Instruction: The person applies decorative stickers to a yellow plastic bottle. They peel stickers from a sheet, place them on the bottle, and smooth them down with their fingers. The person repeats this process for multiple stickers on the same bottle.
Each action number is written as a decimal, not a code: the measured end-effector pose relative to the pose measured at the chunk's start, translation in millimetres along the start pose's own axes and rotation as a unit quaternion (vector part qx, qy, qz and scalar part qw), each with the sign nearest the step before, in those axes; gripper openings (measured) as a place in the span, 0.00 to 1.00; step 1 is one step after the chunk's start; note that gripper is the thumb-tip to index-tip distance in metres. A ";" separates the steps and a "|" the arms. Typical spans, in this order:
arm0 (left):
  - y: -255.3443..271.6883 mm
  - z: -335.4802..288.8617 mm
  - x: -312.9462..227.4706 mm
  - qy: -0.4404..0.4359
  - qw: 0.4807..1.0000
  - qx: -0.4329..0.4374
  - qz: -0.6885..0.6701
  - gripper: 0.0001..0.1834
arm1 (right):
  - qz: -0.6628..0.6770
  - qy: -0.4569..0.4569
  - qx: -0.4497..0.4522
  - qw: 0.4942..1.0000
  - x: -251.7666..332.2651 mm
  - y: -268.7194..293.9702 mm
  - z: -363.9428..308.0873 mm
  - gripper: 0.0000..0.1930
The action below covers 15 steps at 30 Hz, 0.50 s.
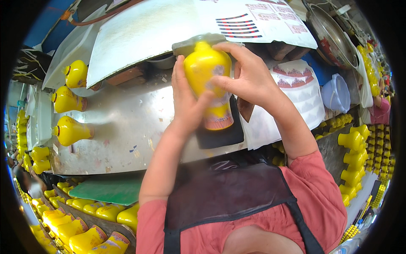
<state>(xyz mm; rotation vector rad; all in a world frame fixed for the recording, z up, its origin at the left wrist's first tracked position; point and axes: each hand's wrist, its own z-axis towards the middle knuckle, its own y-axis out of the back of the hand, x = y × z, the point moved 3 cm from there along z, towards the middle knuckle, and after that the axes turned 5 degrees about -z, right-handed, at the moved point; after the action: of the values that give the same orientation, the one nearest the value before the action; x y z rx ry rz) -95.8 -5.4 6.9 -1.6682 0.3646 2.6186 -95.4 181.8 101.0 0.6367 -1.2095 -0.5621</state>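
Note:
A glossy yellow vase [202, 63] with a narrow neck stands tilted between my hands, its foot end toward me over a black pad [222, 137]. My left hand [186, 99] cradles its left side, the thumb lying across the lower body. On the other side, my right hand [251, 74] grips it, with the index finger by the shoulder and the thumb pressed on the front. Under that thumb a pale purple floral decal [218, 71] shows in part. Pink patterning rings the foot. Behind the neck sits a grey cloth-like thing [182, 45], partly hidden.
Three yellow vases [74, 131] lie along the left of the metal table [131, 148]. Decal sheets [296, 99] and a pale blue bucket [336, 93] are at right. A white board [148, 31] spans the back. Racks of yellow vases [86, 239] flank me.

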 end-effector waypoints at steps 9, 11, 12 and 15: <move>-7.5 1.9 -4.1 -0.041 0.995 -0.014 0.094 0.56 | -0.061 -0.062 0.005 0.996 12.8 -7.8 18.7 0.34; -8.5 1.6 -3.4 -0.042 0.995 -0.017 0.093 0.57 | -0.061 -0.059 0.008 0.996 12.8 -7.0 19.5 0.34; -9.0 1.5 -3.2 -0.042 0.995 -0.019 0.090 0.57 | -0.064 -0.059 0.010 0.996 12.4 -6.4 19.7 0.34; -10.0 1.1 -3.3 -0.053 0.993 -0.026 0.107 0.57 | -0.050 -0.054 0.016 0.997 11.5 -6.0 20.2 0.32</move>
<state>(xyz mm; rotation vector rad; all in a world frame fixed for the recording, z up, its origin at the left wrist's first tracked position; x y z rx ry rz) -94.0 4.9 8.4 -1.5781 0.5037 2.8785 -112.1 166.6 108.9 0.7052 -1.2949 -0.6698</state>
